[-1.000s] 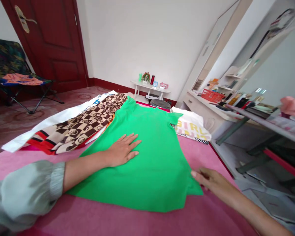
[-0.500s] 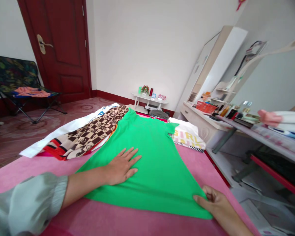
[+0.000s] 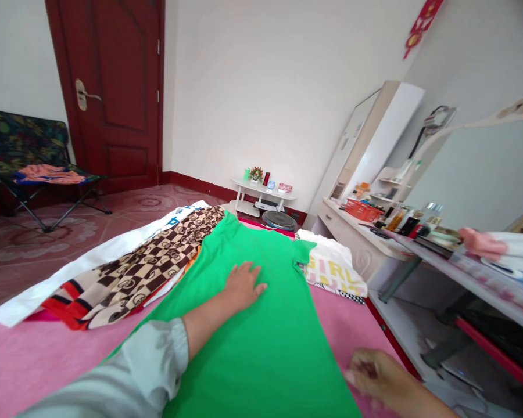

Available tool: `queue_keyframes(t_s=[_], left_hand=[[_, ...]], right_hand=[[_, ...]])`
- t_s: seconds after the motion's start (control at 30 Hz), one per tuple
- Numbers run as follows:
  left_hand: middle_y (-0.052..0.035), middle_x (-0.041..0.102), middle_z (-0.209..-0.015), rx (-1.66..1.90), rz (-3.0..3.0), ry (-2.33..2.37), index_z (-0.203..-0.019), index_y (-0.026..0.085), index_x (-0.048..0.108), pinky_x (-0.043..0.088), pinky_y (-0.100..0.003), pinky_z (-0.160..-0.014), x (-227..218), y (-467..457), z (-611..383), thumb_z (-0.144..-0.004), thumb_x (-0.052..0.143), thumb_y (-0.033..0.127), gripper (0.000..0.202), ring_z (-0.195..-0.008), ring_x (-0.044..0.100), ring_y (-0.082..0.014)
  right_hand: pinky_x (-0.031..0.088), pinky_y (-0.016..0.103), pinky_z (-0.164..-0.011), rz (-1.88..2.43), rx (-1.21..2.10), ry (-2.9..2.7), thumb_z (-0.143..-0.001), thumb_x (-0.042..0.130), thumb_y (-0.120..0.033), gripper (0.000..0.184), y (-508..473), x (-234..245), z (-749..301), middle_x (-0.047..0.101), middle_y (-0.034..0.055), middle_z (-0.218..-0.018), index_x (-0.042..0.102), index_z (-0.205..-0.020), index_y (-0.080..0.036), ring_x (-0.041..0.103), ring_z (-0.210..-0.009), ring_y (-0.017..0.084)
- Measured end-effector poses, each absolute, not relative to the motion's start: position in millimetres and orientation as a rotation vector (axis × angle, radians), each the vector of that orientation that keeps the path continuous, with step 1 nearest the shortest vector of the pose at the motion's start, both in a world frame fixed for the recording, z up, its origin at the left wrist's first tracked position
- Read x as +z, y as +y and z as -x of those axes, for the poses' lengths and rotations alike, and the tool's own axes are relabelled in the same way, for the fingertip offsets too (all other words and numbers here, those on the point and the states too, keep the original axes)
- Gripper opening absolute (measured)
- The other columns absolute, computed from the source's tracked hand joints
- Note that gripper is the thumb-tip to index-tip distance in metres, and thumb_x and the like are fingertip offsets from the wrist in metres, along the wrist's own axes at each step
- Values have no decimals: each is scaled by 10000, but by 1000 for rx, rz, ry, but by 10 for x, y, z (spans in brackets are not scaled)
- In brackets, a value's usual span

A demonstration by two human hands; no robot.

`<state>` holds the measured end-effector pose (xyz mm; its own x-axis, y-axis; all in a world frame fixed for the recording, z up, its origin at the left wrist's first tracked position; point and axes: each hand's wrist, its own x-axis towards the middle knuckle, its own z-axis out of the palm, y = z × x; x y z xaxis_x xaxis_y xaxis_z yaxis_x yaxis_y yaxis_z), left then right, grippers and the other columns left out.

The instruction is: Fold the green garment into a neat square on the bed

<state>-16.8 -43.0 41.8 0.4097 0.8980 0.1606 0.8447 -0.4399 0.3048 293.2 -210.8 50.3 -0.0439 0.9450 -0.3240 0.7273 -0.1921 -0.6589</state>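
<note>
A green short-sleeved garment (image 3: 270, 325) lies spread over the pink bed cover (image 3: 348, 325), its lower end running out of the bottom of the view. My left hand (image 3: 244, 285) rests palm down on the middle of it, fingers out and thumb apart. Close to the garment's lower right edge is my right hand (image 3: 377, 374), blurred, with its fingers curled. Whether cloth is between those fingers cannot be made out. Left of the green garment lies brown checked clothing (image 3: 152, 261) beside a white garment (image 3: 70, 273). A white printed shirt (image 3: 331, 261) sits at its right.
A dressing table (image 3: 353, 226) with bottles and an orange basket (image 3: 362, 210) runs along the right, near a grey shelf (image 3: 475, 278). Beyond the bed stand a small white table (image 3: 253, 188) and a round dark object (image 3: 279, 220). A folding chair (image 3: 39, 168) is at the left.
My left hand has slid up the green garment, away from me. My right hand, earlier pinching the lower right corner, is now blurred beside the right edge. The view has shifted slightly.
</note>
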Motion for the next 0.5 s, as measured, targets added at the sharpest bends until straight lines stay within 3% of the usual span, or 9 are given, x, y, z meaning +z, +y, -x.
queue_keyframes(t_s=[0.07,0.17,0.3,0.4,0.5], left_hand=[[-167,279,-1513,435,-2427,1682,-1434,167,374,187,-513,-1118,225,-269,65,-898,344,579,677,-1401,219,-331],[-165,218,-1531,440,-2450,1738,-1442,179,364,79,-553,-1125,-6,-163,-6,-894,282,625,712,-1423,115,-345],[-149,200,-1538,459,-2468,1724,-1449,215,347,68,-555,-1125,-92,-151,-9,-891,247,637,707,-1425,99,-342],[-145,191,-1541,458,-2461,1728,-1450,220,345,74,-558,-1125,-79,-153,-2,-892,228,640,708,-1425,90,-342],[-136,195,-1542,467,-2460,1728,-1449,227,346,70,-561,-1126,-80,-150,-3,-888,214,652,717,-1426,83,-340]], right_hand=[[378,223,-440,1868,983,-1768,-698,609,-568,391,-1780,615,-2925,550,3,-594,550,-702,-181,521,-510,122],[399,232,-423,1803,902,-1618,-625,685,-461,290,-1204,742,-2904,588,27,-648,593,-713,-201,545,-562,150],[466,244,-494,1774,711,-1441,-605,699,-307,259,-372,808,-2919,642,48,-745,632,-826,-190,602,-650,173],[491,249,-544,1835,542,-1390,-666,649,-275,347,188,803,-2933,670,45,-772,637,-993,-158,632,-678,174],[489,254,-543,1870,416,-1399,-688,643,-291,375,616,751,-2903,685,35,-707,663,-1032,-143,635,-633,176]])
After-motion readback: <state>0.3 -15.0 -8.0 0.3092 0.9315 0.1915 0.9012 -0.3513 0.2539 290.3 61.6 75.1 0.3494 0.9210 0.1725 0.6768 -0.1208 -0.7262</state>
